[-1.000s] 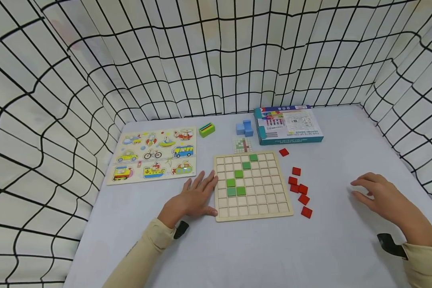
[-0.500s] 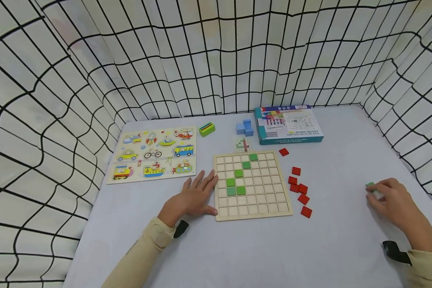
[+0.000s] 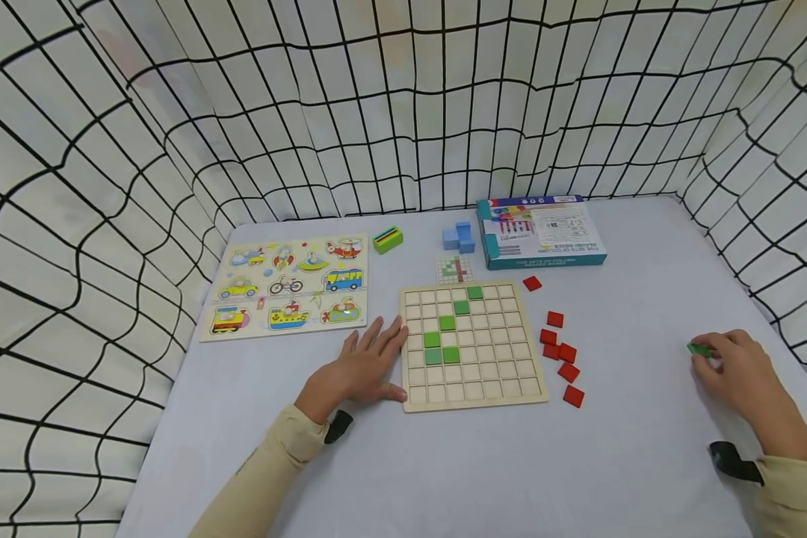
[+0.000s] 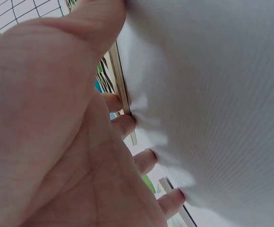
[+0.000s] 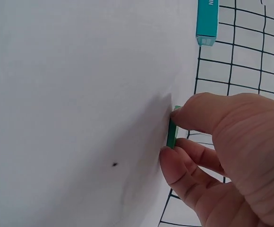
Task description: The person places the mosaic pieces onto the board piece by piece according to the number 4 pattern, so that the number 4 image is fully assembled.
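A square wooden grid board (image 3: 491, 370) lies at the middle of the table, with several green tiles (image 3: 447, 323) set in its cells. My left hand (image 3: 359, 371) rests at the board's left edge, fingers straight and spread, thumb and fingertips touching its rim. Far to the right, my right hand (image 3: 740, 373) pinches a green tile (image 5: 172, 130) between thumb and fingers, just over the white cloth. Several loose red tiles (image 3: 568, 371) are scattered between the board and my right hand. Behind the board lies a small pattern card (image 3: 453, 269) with green and red squares.
A vehicle picture puzzle (image 3: 285, 288) lies at the left. Along the back are a green block (image 3: 387, 240) with coloured stripes, blue blocks (image 3: 459, 238) and a teal box (image 3: 543, 233). Black netting (image 3: 413, 138) surrounds the table's back and sides.
My right hand has moved a little right and taken hold of the green tile, which now shows more at its fingertips. The left hand and the board have stayed put.
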Motion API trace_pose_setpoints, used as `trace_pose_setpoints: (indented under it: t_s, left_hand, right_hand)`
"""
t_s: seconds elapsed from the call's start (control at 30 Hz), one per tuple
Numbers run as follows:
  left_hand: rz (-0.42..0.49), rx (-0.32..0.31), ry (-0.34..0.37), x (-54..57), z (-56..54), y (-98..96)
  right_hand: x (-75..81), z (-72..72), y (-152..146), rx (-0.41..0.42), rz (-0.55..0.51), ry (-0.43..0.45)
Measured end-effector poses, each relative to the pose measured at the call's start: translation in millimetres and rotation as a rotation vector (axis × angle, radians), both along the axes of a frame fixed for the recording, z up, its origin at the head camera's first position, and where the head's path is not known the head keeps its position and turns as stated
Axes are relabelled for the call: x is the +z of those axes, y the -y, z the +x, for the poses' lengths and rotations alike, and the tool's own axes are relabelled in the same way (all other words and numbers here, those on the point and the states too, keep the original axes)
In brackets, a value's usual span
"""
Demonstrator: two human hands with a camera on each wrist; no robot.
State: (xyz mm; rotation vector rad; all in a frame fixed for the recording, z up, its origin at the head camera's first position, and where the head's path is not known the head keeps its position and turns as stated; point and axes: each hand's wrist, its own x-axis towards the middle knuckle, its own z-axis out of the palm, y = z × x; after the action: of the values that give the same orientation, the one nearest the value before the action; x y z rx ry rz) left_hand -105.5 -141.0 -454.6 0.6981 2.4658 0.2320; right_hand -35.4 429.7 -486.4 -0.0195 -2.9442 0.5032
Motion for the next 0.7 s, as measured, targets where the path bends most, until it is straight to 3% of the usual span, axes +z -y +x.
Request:
trace_pose_setpoints:
  t_s: [0.27, 0.43, 0.7]
  left_hand:
    - [-0.011, -0.006, -0.010, -0.1, 0.7, -0.6]
    - [-0.007, -0.006, -0.014, 0.1, 0.8, -0.9]
    - [-0.013, -0.001, -0.014, -0.8, 0.2, -1.1]
  right_hand:
    - [3.5, -4.7, -0.2, 0.049, -0.024, 0.015]
    - [11.1, -8.4, 9.1, 0.111, -0.017, -0.062]
    - [36.9, -20.3, 38.1, 0.229, -0.005, -0.218]
